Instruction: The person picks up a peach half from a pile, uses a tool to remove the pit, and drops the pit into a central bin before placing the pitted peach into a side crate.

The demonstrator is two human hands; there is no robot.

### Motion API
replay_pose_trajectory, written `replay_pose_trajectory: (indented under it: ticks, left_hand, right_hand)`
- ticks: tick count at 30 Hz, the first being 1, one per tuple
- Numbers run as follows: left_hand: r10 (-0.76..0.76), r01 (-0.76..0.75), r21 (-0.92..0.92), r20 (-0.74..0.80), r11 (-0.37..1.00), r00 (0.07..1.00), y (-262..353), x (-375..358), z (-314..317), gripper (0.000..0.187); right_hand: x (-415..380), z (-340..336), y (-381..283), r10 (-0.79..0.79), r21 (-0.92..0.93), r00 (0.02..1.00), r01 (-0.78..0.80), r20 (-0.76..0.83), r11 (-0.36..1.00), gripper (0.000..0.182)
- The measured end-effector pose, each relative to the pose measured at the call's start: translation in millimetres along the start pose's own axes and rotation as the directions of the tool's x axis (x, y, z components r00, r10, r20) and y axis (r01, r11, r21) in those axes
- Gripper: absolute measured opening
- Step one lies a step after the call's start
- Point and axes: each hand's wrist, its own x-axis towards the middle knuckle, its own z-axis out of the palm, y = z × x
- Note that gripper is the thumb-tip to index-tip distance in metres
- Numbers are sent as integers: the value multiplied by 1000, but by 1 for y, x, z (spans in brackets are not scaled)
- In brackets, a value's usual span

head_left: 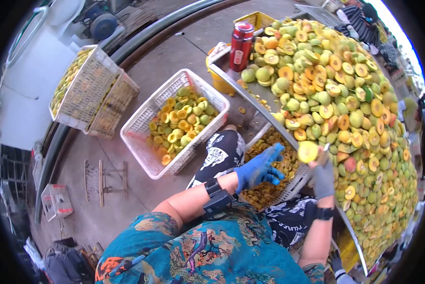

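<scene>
Nearest the camera lay the teal patterned shirt (222,251) of the person at work, and ahead of it was the yellow cut fruit (308,152), its bright, nearly round face turned up toward the view, so that no long axis could be made out. It sat at the fingertips of the right hand (322,177), gloved in grey, lying ahead and to the left of that palm; the fingers were closed about its near side, and a pale tip beside them might have been a tool, though too little showed to tell. The left hand (260,169), in a blue glove, was the farther of the two, apart from the fruit and to its left, its fingers loosely spread toward it with nothing visible in their hold. Below and between the hands stood a crate (295,187) of small brownish-yellow pieces (262,194). Just beyond the fruit, to the right, rose the heap of fruit (349,113), with a red flask (241,47) at its far left corner, while well to the left a pale crate (141,102) held hollowed halves (181,118)
</scene>
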Motion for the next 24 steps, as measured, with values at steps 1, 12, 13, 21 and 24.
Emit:
replay_pose_trajectory:
  ticks: [1,12,13,21,24]
  left_hand:
    - [-1,7,-53,111,999,994,0,3,-1,73]
    - [486,-460,431,55,777,872,3,-2,-9,53]
    - [650,-637,661,286,398,704,4,-6,-8,47]
    - [511,-510,324,89,797,855,10,-34,25,42]
    - [649,-593,583,143,555,748,13,-40,36,39]
  right_hand:
    - [-17,14,1,-142,64,985,136,99,989,51]
    - [-90,63,-3,-190,-421,979,202,72,884,36]
    - [-94,67,-15,-196,-391,971,234,136,890,36]
    - [-100,91,5,-399,-498,915,376,63,781,39]
    - [-102,88,4,-499,-586,866,416,22,696,40]
